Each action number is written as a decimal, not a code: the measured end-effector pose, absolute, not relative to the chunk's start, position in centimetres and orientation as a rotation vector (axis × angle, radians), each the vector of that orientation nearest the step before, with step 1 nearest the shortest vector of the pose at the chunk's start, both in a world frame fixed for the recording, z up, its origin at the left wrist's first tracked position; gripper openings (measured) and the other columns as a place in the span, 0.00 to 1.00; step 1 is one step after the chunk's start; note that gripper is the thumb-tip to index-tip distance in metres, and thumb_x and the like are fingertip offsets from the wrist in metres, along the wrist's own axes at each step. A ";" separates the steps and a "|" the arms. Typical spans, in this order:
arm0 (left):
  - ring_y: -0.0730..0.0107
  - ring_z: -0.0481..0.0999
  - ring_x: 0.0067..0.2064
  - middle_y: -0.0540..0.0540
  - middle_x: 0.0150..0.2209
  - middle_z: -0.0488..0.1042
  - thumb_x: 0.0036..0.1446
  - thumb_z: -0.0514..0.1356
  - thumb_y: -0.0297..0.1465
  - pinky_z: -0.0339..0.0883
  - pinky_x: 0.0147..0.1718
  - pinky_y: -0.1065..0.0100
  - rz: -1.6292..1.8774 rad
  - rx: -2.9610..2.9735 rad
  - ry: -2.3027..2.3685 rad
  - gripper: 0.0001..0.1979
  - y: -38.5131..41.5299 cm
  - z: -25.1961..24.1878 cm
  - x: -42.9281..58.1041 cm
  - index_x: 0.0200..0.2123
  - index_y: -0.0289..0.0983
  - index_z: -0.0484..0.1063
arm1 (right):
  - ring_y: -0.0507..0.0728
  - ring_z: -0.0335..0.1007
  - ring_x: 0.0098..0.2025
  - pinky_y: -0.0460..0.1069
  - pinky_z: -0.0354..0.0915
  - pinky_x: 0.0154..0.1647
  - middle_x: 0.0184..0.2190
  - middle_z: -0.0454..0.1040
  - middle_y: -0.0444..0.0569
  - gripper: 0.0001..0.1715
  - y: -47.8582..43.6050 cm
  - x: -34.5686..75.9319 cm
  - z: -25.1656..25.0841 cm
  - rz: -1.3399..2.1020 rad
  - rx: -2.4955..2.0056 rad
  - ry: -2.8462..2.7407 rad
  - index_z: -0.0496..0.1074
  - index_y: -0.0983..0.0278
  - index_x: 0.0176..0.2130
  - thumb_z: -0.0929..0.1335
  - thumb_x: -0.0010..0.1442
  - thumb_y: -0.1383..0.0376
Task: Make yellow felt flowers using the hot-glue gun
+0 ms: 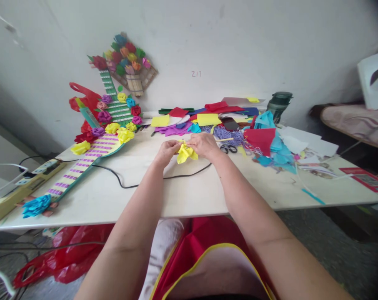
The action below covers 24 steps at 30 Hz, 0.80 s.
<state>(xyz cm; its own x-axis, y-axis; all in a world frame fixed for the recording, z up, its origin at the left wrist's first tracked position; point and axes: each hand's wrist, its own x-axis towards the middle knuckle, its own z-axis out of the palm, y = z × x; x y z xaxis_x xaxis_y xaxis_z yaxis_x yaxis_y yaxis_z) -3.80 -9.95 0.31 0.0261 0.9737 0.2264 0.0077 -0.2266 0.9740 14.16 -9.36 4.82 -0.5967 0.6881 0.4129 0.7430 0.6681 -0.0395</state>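
Note:
Both my hands meet over the middle of the white table (189,191), pinching a crumpled yellow paper flower (186,153). My left hand (166,151) grips its left side with curled fingers. My right hand (204,144) is closed over its top right. A thin wooden stick (226,140) pokes out to the right of my right hand. A black cable (126,183) runs across the table just in front of the flower.
A striped craft piece (82,164) with paper flowers lies at the left, with a power strip (26,183) beside it. Coloured paper sheets (207,118), purple yarn (228,135), scissors (229,148) and a green bottle (278,104) lie beyond my hands. A flower decoration (129,64) hangs on the wall.

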 end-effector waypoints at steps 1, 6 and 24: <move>0.76 0.66 0.23 0.51 0.20 0.70 0.42 0.72 0.45 0.60 0.24 0.72 1.341 1.378 1.050 0.20 -9.9 0.2 -3.9 0.22 0.35 0.71 | 0.59 0.73 0.43 0.51 0.56 0.35 0.42 0.81 0.50 0.18 -9.4 14.1 4.9 -0.197 -1.114 -2.489 0.83 0.57 0.41 0.63 0.67 0.61; 0.75 0.70 0.25 0.50 0.22 0.71 0.43 0.73 0.45 0.62 0.26 0.72 1.315 1.316 0.908 0.20 -9.6 -0.4 -4.5 0.24 0.34 0.73 | 0.58 0.72 0.40 0.50 0.54 0.33 0.41 0.80 0.50 0.19 -9.5 14.1 4.9 -0.210 -1.105 -2.455 0.83 0.59 0.40 0.62 0.68 0.61; 0.73 0.71 0.27 0.49 0.24 0.74 0.37 0.74 0.47 0.62 0.30 0.71 1.304 1.336 0.949 0.23 -9.3 -0.6 -4.8 0.28 0.34 0.76 | 0.58 0.70 0.42 0.50 0.55 0.33 0.45 0.76 0.50 0.19 -9.1 14.6 4.7 -0.181 -1.177 -2.483 0.80 0.53 0.47 0.62 0.68 0.58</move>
